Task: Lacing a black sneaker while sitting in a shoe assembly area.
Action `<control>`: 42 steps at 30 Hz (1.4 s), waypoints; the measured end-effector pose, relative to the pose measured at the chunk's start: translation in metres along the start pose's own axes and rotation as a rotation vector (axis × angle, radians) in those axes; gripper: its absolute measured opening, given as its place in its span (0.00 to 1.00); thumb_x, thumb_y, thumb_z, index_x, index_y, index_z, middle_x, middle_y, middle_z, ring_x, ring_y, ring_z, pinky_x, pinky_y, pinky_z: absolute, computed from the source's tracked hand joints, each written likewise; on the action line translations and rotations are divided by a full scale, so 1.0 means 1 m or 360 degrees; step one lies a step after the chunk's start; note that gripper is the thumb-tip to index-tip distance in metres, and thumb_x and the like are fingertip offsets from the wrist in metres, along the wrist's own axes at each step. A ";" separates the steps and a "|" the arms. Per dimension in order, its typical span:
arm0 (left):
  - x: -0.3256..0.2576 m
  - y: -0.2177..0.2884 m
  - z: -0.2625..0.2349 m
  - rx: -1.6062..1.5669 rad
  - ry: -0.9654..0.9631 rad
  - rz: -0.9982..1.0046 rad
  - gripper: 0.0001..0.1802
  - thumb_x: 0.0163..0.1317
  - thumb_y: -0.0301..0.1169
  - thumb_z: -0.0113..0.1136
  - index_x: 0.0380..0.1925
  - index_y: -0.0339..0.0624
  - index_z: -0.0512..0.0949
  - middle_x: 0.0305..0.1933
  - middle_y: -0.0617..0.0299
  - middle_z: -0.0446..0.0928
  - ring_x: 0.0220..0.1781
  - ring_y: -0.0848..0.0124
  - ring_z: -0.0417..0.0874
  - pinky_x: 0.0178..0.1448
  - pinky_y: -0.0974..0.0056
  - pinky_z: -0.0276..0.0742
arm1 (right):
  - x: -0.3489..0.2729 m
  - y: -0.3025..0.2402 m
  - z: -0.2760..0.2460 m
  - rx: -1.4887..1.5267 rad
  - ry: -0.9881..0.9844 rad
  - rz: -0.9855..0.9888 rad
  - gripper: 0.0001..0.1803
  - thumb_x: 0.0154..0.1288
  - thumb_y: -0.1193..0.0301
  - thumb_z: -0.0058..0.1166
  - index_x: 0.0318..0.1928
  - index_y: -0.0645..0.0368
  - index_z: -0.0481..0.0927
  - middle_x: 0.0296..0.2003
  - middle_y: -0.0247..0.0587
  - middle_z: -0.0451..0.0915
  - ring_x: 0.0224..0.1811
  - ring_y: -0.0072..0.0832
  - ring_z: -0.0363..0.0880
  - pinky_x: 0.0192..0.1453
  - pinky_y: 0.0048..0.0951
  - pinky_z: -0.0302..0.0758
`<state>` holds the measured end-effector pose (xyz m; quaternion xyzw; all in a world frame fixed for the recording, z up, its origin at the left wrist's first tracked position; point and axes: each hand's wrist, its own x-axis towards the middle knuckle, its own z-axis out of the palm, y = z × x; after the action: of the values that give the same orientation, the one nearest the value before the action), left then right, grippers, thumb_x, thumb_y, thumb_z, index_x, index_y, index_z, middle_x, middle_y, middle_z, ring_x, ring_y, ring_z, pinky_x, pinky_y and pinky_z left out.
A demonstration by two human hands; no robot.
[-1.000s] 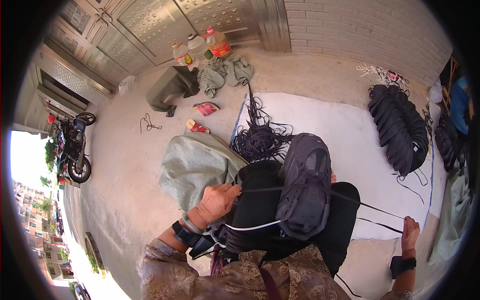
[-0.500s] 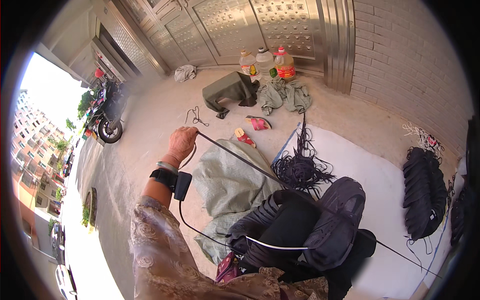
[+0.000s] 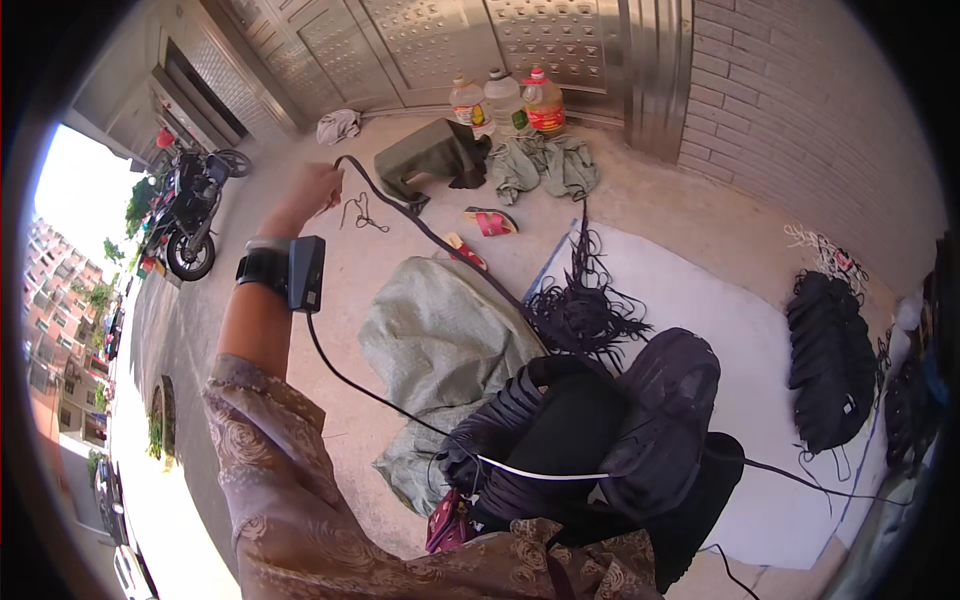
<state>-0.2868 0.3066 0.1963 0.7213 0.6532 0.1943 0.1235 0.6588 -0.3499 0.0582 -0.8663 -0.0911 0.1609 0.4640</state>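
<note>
My left hand [image 3: 316,188], partly blurred, is raised at the left with its fingers closed on a black shoelace [image 3: 430,232]. The lace runs in a loose curve down to the dark sneaker [image 3: 665,415] at my lap. More dark shoe pieces [image 3: 500,410] lie around my black-clad leg [image 3: 575,420]. Behind the sneaker, a tangled bunch of black laces [image 3: 585,315] rests at the edge of a white sheet [image 3: 730,330]. My right hand does not show. A black box-shaped device [image 3: 306,273] is strapped to my left wrist, its cord trailing toward my lap.
A grey-green woven sack [image 3: 430,320] lies on the ground. Pink sandals [image 3: 492,221], a draped low stool [image 3: 430,160] and bottles [image 3: 503,98] stand beyond. At right are stacked dark shoe uppers [image 3: 830,365] and white laces [image 3: 835,255]. A motorcycle [image 3: 190,215] is parked at far left.
My left hand has moved up and to the left, drawing the lace farther out. The lace, formerly straight and taut, now curves. The view has shifted a little.
</note>
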 end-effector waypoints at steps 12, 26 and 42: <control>-0.222 0.186 0.244 -0.1408 -0.2194 0.0284 0.13 0.66 0.37 0.55 0.27 0.40 0.76 0.26 0.65 0.78 0.24 0.74 0.78 0.30 0.69 0.72 | -0.313 -0.090 0.358 0.1060 -0.1765 0.0721 0.10 0.68 0.71 0.48 0.46 0.63 0.74 0.28 0.38 0.79 0.22 0.24 0.76 0.31 0.29 0.79; -0.241 0.271 0.286 -0.0376 -0.0783 0.2097 0.07 0.47 0.29 0.65 0.21 0.41 0.75 0.45 0.60 0.77 0.38 0.61 0.73 0.40 0.59 0.70 | -0.294 -0.091 0.412 0.1337 -0.1306 0.0314 0.11 0.71 0.67 0.48 0.30 0.57 0.72 0.21 0.34 0.75 0.14 0.17 0.66 0.19 0.21 0.65; -0.239 0.278 0.301 -0.0816 -0.0810 0.1762 0.06 0.53 0.24 0.62 0.29 0.35 0.76 0.32 0.52 0.77 0.32 0.53 0.75 0.39 0.56 0.73 | -0.317 -0.075 0.432 0.1399 -0.0981 -0.0205 0.08 0.61 0.81 0.57 0.28 0.60 0.72 0.25 0.29 0.75 0.28 0.13 0.74 0.35 0.16 0.73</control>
<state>0.0781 0.0608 0.0186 0.9218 0.0693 0.2019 0.3236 0.2059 -0.0715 -0.0414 -0.4959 -0.2000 0.4018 0.7434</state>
